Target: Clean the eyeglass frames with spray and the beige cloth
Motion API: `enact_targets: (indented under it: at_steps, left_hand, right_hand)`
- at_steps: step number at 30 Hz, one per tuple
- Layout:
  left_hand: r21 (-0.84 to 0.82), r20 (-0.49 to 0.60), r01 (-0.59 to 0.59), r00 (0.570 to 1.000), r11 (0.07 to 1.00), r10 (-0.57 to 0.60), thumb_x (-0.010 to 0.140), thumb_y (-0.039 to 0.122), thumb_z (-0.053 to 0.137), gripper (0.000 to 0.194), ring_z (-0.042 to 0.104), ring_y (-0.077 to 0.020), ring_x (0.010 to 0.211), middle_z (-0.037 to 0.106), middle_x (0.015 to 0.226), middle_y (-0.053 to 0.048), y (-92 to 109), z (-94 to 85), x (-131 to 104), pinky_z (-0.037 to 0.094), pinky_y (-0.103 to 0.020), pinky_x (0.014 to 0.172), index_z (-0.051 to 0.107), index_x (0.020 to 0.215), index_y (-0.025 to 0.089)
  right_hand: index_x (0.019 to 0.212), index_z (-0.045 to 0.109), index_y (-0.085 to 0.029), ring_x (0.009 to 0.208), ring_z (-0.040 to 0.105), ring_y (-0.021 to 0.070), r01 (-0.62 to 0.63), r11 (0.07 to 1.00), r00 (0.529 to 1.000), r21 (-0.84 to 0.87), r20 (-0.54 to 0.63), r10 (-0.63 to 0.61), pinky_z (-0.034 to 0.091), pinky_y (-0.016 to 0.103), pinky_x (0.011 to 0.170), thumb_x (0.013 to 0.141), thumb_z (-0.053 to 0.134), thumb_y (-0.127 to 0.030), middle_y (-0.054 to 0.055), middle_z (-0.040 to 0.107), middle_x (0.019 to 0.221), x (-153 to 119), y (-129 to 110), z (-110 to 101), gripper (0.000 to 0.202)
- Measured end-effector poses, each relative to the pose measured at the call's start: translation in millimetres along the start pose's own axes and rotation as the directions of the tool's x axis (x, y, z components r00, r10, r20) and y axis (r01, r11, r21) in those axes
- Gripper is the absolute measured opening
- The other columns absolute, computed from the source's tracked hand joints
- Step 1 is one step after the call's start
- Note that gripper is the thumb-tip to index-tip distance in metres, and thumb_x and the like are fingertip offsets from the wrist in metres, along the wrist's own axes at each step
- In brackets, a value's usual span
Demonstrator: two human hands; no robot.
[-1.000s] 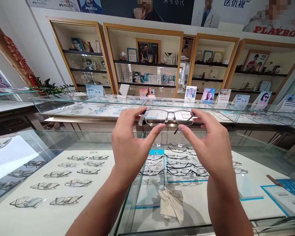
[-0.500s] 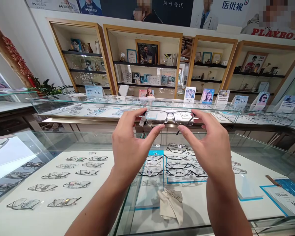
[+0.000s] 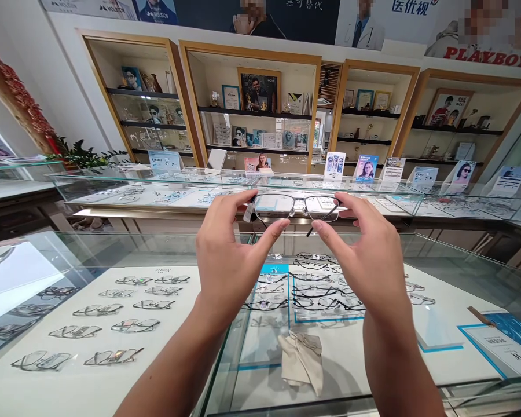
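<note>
A pair of thin-rimmed eyeglasses (image 3: 298, 200) is held up in front of me, above the glass display case. My left hand (image 3: 230, 249) pinches its left end between thumb and fingers, beside a small white tag (image 3: 248, 213). The right end is in the grip of my right hand (image 3: 362, 249), its thumb under the lens. One dark temple tip points down between my thumbs. Below my hands a crumpled beige cloth (image 3: 303, 362) lies on the case.
Several eyeglasses (image 3: 135, 326) lie in rows in the display case at left, with more dark frames (image 3: 315, 291) in the middle. A blue-edged card (image 3: 499, 347) is at right. Beyond stand a second glass counter (image 3: 191, 196) with small signs and wooden-framed shelves (image 3: 249, 52).
Both hands and the eyeglasses have shifted very slightly left in view. The grip on the eyeglasses is unchanged.
</note>
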State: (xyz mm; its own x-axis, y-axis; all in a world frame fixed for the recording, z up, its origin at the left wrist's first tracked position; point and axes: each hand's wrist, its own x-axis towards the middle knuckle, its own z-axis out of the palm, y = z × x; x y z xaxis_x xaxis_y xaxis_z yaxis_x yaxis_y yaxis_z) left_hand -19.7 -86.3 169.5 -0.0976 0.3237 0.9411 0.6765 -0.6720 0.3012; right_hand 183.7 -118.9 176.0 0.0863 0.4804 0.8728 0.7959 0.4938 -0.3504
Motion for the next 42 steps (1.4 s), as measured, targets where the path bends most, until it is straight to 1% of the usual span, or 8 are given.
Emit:
enact_targets:
  at_steps: [7,12,18,28,36,42]
  left_hand:
    - [-0.008,0.037,0.028,0.999,1.000,-0.027,0.087,0.050,0.083,0.049,0.069,-0.0251,0.100,0.074,0.115,-0.006,-2.6,2.6,-0.5,0.057,-0.041,0.086,0.067,0.127,0.027]
    - [-0.002,0.039,0.029,0.999,1.000,-0.029,0.086,0.050,0.083,0.049,0.070,-0.0254,0.100,0.074,0.116,-0.006,-3.4,2.7,-0.5,0.057,-0.041,0.085,0.067,0.127,0.027]
    - [-0.002,0.051,0.028,0.998,1.000,-0.027,0.088,0.051,0.082,0.049,0.071,-0.0250,0.100,0.075,0.116,-0.006,-2.3,2.4,-0.4,0.058,-0.041,0.087,0.068,0.127,0.026]
    - [-0.009,0.065,0.046,0.997,0.999,-0.046,0.088,0.051,0.082,0.048,0.072,-0.0256,0.103,0.076,0.118,-0.005,-1.0,1.1,-0.9,0.059,-0.043,0.090,0.068,0.128,0.029]
    - [-0.039,0.052,0.047,0.998,0.998,-0.045,0.087,0.050,0.083,0.048,0.072,-0.0254,0.104,0.076,0.120,-0.006,-5.0,2.7,0.5,0.059,-0.043,0.091,0.069,0.128,0.028]
    - [-0.041,0.044,0.044,0.998,0.998,-0.043,0.087,0.051,0.084,0.049,0.072,-0.0250,0.104,0.076,0.120,-0.005,-7.5,2.9,1.0,0.059,-0.042,0.091,0.069,0.127,0.028]
  right_hand:
    - [0.133,0.068,-0.025,0.104,0.071,0.0317,0.020,1.000,1.000,-0.018,-0.023,-0.021,0.059,0.052,0.090,0.098,0.066,-0.052,0.012,0.075,0.119,1.1,0.4,-0.2,0.044]
    - [0.132,0.068,-0.025,0.107,0.070,0.0321,0.024,1.000,0.999,-0.019,-0.023,-0.025,0.059,0.052,0.092,0.098,0.065,-0.052,0.011,0.075,0.120,0.9,-0.1,-0.8,0.043]
    - [0.132,0.068,-0.025,0.112,0.070,0.0326,0.024,0.999,0.999,-0.022,-0.033,-0.025,0.057,0.053,0.097,0.098,0.068,-0.047,0.012,0.074,0.123,0.5,-3.2,-2.5,0.041]
    - [0.134,0.067,-0.027,0.115,0.068,0.0325,0.021,1.000,0.999,-0.013,-0.023,-0.022,0.056,0.052,0.096,0.098,0.065,-0.044,0.011,0.073,0.125,0.0,-6.5,-4.6,0.040]
    - [0.143,0.063,-0.025,0.118,0.068,0.0342,-0.060,0.998,0.996,-0.004,-0.060,0.060,0.055,0.055,0.099,0.096,0.069,-0.048,0.014,0.071,0.132,-1.0,-5.7,0.9,0.053]
    - [0.137,0.068,-0.026,0.119,0.068,0.0351,-0.074,0.997,0.996,-0.008,-0.046,0.074,0.055,0.055,0.099,0.096,0.068,-0.050,0.013,0.074,0.129,-0.6,-5.6,0.9,0.048]
